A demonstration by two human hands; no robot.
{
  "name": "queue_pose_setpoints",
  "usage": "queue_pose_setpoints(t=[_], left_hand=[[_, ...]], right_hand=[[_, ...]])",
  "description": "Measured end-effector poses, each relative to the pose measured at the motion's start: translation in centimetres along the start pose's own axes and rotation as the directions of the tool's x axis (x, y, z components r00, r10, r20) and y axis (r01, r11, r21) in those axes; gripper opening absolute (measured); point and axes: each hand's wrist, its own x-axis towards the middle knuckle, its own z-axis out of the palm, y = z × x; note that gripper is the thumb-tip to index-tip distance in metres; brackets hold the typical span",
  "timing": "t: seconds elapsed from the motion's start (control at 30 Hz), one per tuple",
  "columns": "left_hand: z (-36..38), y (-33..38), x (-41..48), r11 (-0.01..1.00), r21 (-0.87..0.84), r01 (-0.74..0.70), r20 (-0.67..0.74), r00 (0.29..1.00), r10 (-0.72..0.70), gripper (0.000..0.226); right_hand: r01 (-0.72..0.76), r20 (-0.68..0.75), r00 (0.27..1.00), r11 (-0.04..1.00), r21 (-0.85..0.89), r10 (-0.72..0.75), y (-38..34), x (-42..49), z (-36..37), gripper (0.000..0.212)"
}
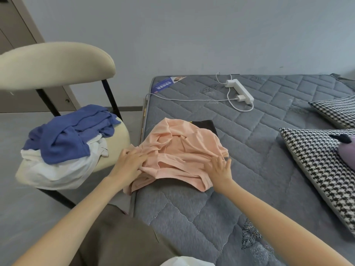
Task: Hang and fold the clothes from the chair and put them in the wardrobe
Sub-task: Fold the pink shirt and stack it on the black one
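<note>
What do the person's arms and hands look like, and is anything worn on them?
Nothing is worn on them. The left forearm and right forearm show no sleeve down to the picture's lower edge. The left hand and right hand carry no glove, ring, watch or bracelet that I can see.

On the grey quilted mattress (249, 150) in front of me I find printing in only two spots. At the mattress's far left corner, a blue rectangular label (163, 85) carries rows of white characters, too small and blurred for me to read. Its paler end shows a picture with no words I can make out. Near the mattress's left edge, a black folded garment (206, 125) shows a short strip of yellow lettering, partly covered by a peach-pink knit top (182, 150). I cannot read it.
</note>
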Motion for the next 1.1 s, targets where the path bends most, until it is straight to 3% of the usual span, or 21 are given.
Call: queue_pose_setpoints(t=[0.07, 0.17, 0.27, 0.33, 0.43, 0.53, 0.6, 0.7, 0.77, 0.83, 0.93, 1.1], left_hand=[[-0.2, -0.6, -0.3, 1.0, -0.014, -0.003, 0.0, 1.0, 0.003, 0.022], [-0.9, -0.9, -0.6, 0.966, -0.257, 0.003, 0.045, 0.999, 0.009, 0.03], [-2.2, -0.5, -1.0, 0.886, -0.452, 0.104, 0.059, 0.995, -0.087, 0.026], [-3.2, 0.0, -1.2, 0.833, -0.535, 0.141, 0.022, 0.988, -0.153, 0.027], [-5.5, 0.7, -0.8, 0.776, -0.611, 0.154, -0.055, 0.97, -0.236, 0.026], [-8.3, 0.4, 0.3, 0.747, -0.647, 0.152, -0.164, 0.929, -0.331, 0.03], [-10.5, -0.2, 1.2, 0.721, -0.674, 0.164, -0.234, 0.878, -0.418, 0.03], [-14.5, -0.3, 2.1, 0.644, -0.757, 0.112, -0.309, 0.807, -0.503, 0.014], [-17.4, -0.3, 2.7, 0.59, -0.806, 0.042, -0.353, 0.766, -0.537, 0.004], [-20.4, -0.2, 3.2, 0.591, -0.807, -0.018, -0.422, 0.717, -0.555, 0.011], [-24.7, -0.3, 3.8, 0.638, -0.769, -0.042, -0.524, 0.613, -0.591, 0.024], [-31.7, -1.0, 4.1, 0.57, -0.814, -0.11, -0.552, 0.45, -0.702, 0.034]], right_hand=[[0.0, -0.041, 0.999, 0.996, 0.092, 0.003, -1.0, -0.5, 0.8, 0.069], [0.074, -0.11, 0.992, 0.988, 0.132, -0.059, -1.7, -0.8, 1.9, 0.055], [0.121, -0.206, 0.975, 0.975, 0.189, -0.081, -1.0, -0.9, 2.6, 0.046], [0.152, -0.273, 0.96, 0.932, 0.329, -0.06, -0.6, -0.8, 3.1, 0.038], [0.175, -0.384, 0.917, 0.749, 0.639, 0.114, -0.2, -0.8, 2.5, 0.028], [0.232, -0.388, 0.867, 0.433, 0.871, 0.314, 0.9, -1.1, -1.5, 0.028], [0.285, -0.365, 0.816, 0.239, 0.928, 0.448, 2.1, -1.4, -5.8, 0.028], [0.413, -0.404, 0.701, 0.127, 0.902, 0.587, 4.3, -1.9, -13.2, 0.029], [0.475, -0.448, 0.639, 0.137, 0.869, 0.626, 5.8, -2.4, -18.2, 0.03], [0.529, -0.507, 0.553, 0.191, 0.827, 0.662, 7.3, -3.2, -22.7, 0.026], [0.59, -0.657, 0.345, 0.39, 0.707, 0.67, 9.2, -4.9, -28.3, 0.024], [0.541, -0.805, 0.13, 0.639, 0.547, 0.579, 11.0, -8.8, -35.1, 0.024]])
